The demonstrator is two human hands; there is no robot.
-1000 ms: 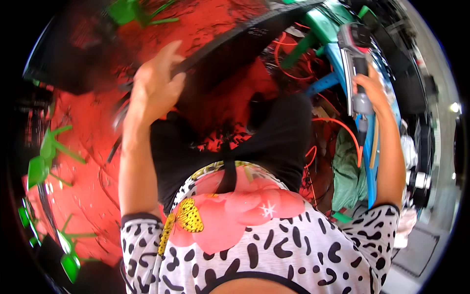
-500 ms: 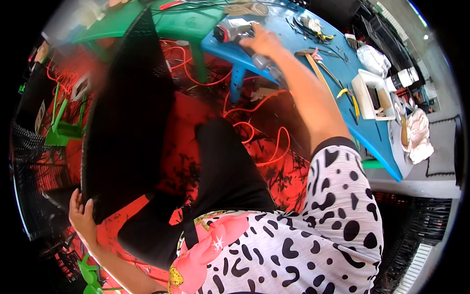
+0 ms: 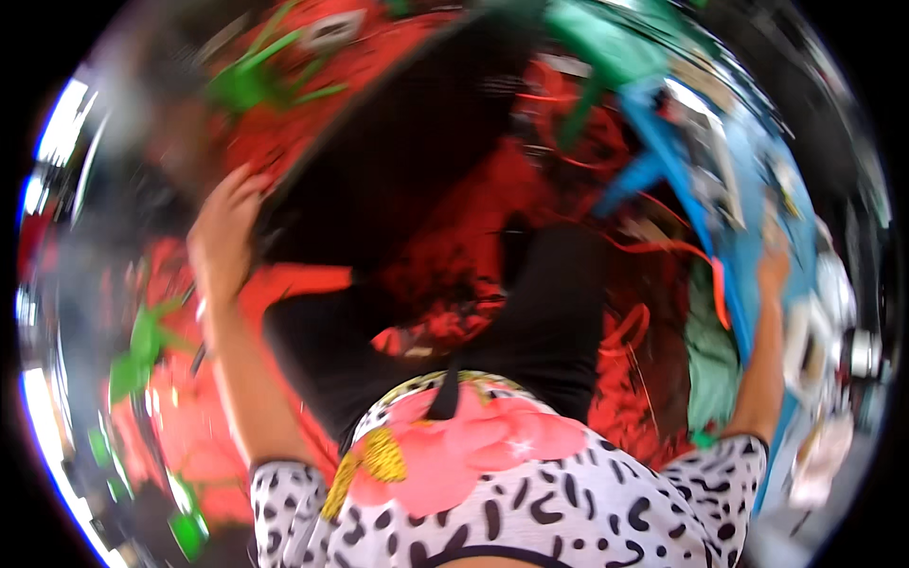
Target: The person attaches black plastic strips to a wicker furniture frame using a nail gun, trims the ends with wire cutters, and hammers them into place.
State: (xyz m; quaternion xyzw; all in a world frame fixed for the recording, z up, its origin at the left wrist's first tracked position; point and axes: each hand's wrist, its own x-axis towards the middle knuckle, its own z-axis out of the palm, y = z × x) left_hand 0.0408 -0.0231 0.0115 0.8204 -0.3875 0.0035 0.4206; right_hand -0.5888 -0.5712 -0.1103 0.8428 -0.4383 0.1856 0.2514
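Observation:
A large black panel (image 3: 388,161) stands slanted in front of my lap, its lower left corner beside my left hand (image 3: 225,232). The fingers of that hand are bent over the panel's edge and hold it. My right arm reaches out over the blue table (image 3: 755,142) on the right. My right hand (image 3: 774,244) is at the tabletop among blurred tools, and motion smears its fingers, so I cannot make out whether anything is in them. Close to it on the table lie smeared grey and white items (image 3: 715,156).
A green table (image 3: 611,43) adjoins the blue one at the far side. On the right are a white container (image 3: 808,346) and a pale cloth (image 3: 822,461). Orange-red tubing (image 3: 672,246) and dark scraps lie on the red floor (image 3: 473,222). Green stools (image 3: 140,355) stand left.
My view has swung left and blurs. The right hand has left the dark-capped bottle at the table's near corner and is farther along the tabletop. My left hand stays at the panel's edge.

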